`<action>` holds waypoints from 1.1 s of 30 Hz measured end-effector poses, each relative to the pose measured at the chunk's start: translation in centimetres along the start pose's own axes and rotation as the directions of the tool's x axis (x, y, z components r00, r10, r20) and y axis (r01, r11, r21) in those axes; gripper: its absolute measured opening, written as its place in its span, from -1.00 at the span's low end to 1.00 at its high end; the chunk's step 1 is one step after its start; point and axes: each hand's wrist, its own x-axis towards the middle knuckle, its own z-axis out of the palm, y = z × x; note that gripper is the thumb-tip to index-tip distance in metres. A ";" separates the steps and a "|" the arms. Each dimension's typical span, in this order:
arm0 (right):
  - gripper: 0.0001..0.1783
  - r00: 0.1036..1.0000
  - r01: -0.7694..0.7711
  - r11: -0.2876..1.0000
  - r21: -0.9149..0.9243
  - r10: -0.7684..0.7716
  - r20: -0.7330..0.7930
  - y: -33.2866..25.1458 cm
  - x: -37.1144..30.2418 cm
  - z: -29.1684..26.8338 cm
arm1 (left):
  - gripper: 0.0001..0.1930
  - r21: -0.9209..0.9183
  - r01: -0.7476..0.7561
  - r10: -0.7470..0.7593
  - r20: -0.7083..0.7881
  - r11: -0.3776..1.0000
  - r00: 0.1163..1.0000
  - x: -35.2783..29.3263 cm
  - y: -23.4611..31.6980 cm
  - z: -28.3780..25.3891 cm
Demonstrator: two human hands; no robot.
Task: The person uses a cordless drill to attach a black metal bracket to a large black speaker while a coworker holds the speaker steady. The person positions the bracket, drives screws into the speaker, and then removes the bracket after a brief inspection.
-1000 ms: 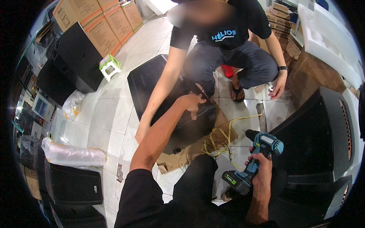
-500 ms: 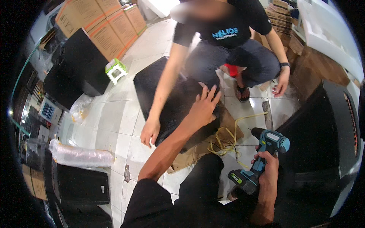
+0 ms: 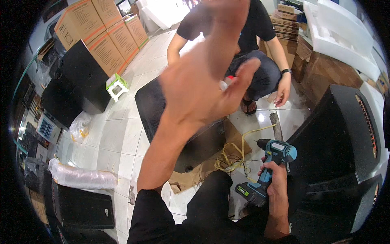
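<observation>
Print (image 3: 65, 35) marks the cardboard cartons (image 3: 86, 18), a pale badge (image 3: 107, 212) a loudspeaker (image 3: 81, 206), a green label (image 3: 242, 191) the cordless drill's battery (image 3: 256, 198).

One drill (image 3: 265, 176), one green-and-white stool (image 3: 115, 82), one wrapped roll (image 3: 83, 175)

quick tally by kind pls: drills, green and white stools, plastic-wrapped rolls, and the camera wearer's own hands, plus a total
Teal drill: 1
Green and white stool: 1
Plastic-wrapped roll: 1
Wearer's own hands: 2, the blurred left hand and the right hand around the drill
Total: 5
</observation>
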 end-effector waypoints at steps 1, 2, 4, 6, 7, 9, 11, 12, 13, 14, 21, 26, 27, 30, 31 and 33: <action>-0.62 1.000 0.008 1.000 -0.010 -0.008 -0.008 -0.3 0.0 -0.1 | -0.58 0.106 0.158 -0.164 0.050 0.982 0.985 0.5 -0.4 -0.2; -0.60 1.000 -0.013 1.000 0.003 0.013 0.025 -0.1 -0.4 0.6 | -0.58 0.259 0.273 -0.308 0.104 0.926 0.946 2.3 -0.8 -1.6; -0.62 0.999 -0.032 0.999 0.003 0.032 0.035 0.2 -0.2 0.2 | -0.48 0.308 0.225 -0.294 0.196 0.924 0.936 4.1 -1.4 -2.5; -0.63 0.999 -0.039 0.999 -0.007 0.040 0.030 -0.1 0.0 -0.1 | -0.37 0.266 0.091 -0.126 0.118 0.960 0.985 3.3 -0.4 -3.2; -0.63 0.999 -0.047 0.999 0.005 0.047 0.022 -0.1 0.1 -0.3 | -0.31 0.244 0.059 -0.073 0.051 0.968 0.996 3.1 0.5 -3.4; -0.64 0.999 -0.021 1.000 -0.004 0.021 0.027 0.1 0.2 -0.4 | -0.31 0.280 0.123 -0.100 -0.094 0.952 0.991 3.0 0.2 -4.1; -0.64 0.999 -0.012 1.000 -0.014 0.013 0.037 -0.3 0.0 -0.2 | -0.23 0.349 0.475 -0.505 -0.006 0.808 0.863 3.0 -2.1 -5.8; -0.64 0.999 -0.015 1.000 -0.019 0.016 0.042 -0.6 -0.3 0.0 | -0.15 0.449 0.699 -0.812 0.116 0.557 0.572 2.8 -3.9 -6.8; -0.65 0.998 0.011 1.000 -0.001 -0.011 0.068 -0.4 -0.2 -0.2 | -0.17 0.603 0.555 -0.736 0.081 0.573 0.672 1.4 -4.4 -7.8; -0.67 0.999 -0.040 0.999 -0.005 0.040 0.034 -1.0 -1.1 0.2 | -0.18 0.728 0.401 -0.644 0.073 0.556 0.762 0.3 -4.2 -7.9; -0.71 0.999 0.028 1.000 -0.004 -0.027 0.031 0.7 0.3 -0.1 | -0.20 0.460 0.185 -0.381 0.379 0.868 0.843 0.2 -10.4 -8.3; -0.58 0.997 0.073 0.994 -0.086 -0.076 -0.034 -0.4 -1.1 0.4 | -0.22 0.366 0.411 -0.546 0.457 0.835 0.702 3.7 -25.1 -7.3; -0.57 0.997 0.053 0.994 -0.097 -0.057 -0.044 -0.6 -0.9 0.3 | -0.23 0.388 0.481 -0.617 0.437 0.786 0.654 3.6 -27.3 -7.6; -0.59 0.999 -0.049 0.993 -0.107 0.050 0.006 -0.2 -0.8 1.0 | -0.24 0.451 0.621 -0.767 0.382 0.641 0.515 3.7 -31.6 -10.7; -0.62 0.999 -0.044 0.998 -0.054 0.044 0.011 -0.2 -1.2 1.6 | -0.24 0.446 0.661 -0.797 0.377 0.603 0.472 3.3 -31.7 -11.3; -0.65 1.000 -0.010 0.999 -0.033 0.010 -0.019 -0.7 -1.1 1.3 | -0.25 0.367 0.755 -0.803 0.488 0.544 0.341 -1.3 -28.6 -9.8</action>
